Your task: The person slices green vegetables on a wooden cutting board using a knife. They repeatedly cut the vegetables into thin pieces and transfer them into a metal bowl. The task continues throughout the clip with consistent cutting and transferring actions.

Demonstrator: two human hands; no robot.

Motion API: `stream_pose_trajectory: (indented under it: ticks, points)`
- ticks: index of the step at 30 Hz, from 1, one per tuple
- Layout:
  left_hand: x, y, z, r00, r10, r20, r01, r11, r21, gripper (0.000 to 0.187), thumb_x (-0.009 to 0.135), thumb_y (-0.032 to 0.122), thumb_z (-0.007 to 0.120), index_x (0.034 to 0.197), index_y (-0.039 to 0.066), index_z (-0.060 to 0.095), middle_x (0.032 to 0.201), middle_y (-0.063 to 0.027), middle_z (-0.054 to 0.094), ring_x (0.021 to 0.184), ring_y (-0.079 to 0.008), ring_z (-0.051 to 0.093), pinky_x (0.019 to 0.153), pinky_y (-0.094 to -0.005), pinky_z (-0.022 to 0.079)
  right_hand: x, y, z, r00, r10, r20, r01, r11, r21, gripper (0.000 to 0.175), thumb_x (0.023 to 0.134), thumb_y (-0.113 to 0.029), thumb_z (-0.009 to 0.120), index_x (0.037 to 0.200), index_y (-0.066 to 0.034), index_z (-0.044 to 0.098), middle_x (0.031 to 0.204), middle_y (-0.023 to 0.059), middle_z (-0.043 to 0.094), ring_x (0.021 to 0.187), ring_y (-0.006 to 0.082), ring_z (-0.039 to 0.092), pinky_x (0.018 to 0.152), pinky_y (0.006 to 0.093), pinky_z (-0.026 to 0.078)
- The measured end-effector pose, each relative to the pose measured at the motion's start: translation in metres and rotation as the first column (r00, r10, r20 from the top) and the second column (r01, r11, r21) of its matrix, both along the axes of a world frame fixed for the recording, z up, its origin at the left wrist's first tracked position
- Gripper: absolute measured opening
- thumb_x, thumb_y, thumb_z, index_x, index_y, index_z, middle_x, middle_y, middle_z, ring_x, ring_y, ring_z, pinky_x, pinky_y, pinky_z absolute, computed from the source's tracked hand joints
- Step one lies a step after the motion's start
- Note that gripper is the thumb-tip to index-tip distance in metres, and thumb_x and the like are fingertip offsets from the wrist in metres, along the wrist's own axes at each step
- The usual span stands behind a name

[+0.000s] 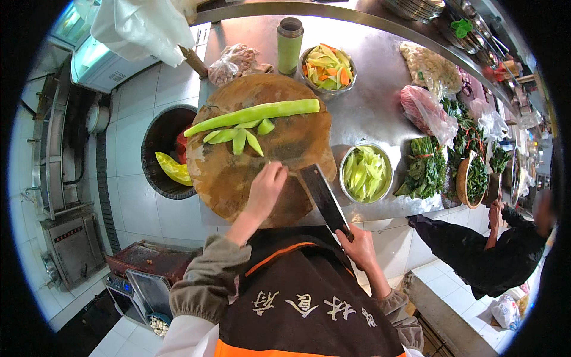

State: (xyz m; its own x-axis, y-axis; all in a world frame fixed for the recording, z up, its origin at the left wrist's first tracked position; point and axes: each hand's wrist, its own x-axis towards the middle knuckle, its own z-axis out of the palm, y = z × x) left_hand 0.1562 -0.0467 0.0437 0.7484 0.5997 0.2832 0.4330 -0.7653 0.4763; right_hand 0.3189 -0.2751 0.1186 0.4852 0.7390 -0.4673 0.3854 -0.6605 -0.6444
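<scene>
My right hand (358, 244) grips the handle of a Chinese cleaver (324, 196), whose broad dark blade slants over the right front of a round wooden chopping block (299, 143). Low over the block's front part is my left hand (266, 185), fingertips together and pointing away from me; whether something small is between them is unclear. Across the back of the block lies a long peeled green stem, probably celtuce (254, 117). Several cut green pieces (239, 140) sit just in front of it. Right of the block, a round metal bowl (366, 203) holds thin green slices (366, 172).
Behind the block stand a green flask (290, 47), a bagged item (234, 62) and a bowl of green and orange slices (329, 67). Bagged meat (428, 109) and leafy greens (424, 167) lie right. A dark bin (154, 134) is left. Another person (495, 250) holds a cleaver at far right.
</scene>
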Motion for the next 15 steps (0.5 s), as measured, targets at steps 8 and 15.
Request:
stream_pose_trajectory:
  ticks: [8, 15]
  points:
    - [-0.038, -0.037, -0.013, 0.994, -0.046, 0.099, 0.048, 0.999, -0.021, 0.027, 0.076, -0.002, 0.064, 0.104, -0.002, 0.065, 0.103, -0.0107, 0.061, 0.094, -0.0277, 0.062, 0.077, -0.035, 0.054, -0.005, 0.036, 0.019, 0.95, 0.227, 0.212, -0.212, 0.973, -0.095, 0.023, 0.088, -0.022, 0.063, 0.106, -0.0076, 0.068, 0.075, 0.0215, 0.065, 0.071, 0.0405, 0.064, 0.062, 0.0466, 0.049]
    - [-0.049, -0.03, -0.02, 0.978, -0.14, 0.152, 0.139, 0.99, 0.018, 0.034, 0.067, 0.001, 0.063, 0.101, -0.003, 0.063, 0.104, -0.014, 0.06, 0.096, -0.0296, 0.062, 0.077, -0.0357, 0.055, -0.027, 0.065, 0.034, 0.886, 0.363, 0.288, -0.342, 0.932, -0.12, 0.023, 0.09, -0.019, 0.06, 0.111, -0.0142, 0.068, 0.072, 0.0177, 0.065, 0.066, 0.039, 0.063, 0.058, 0.0475, 0.048]
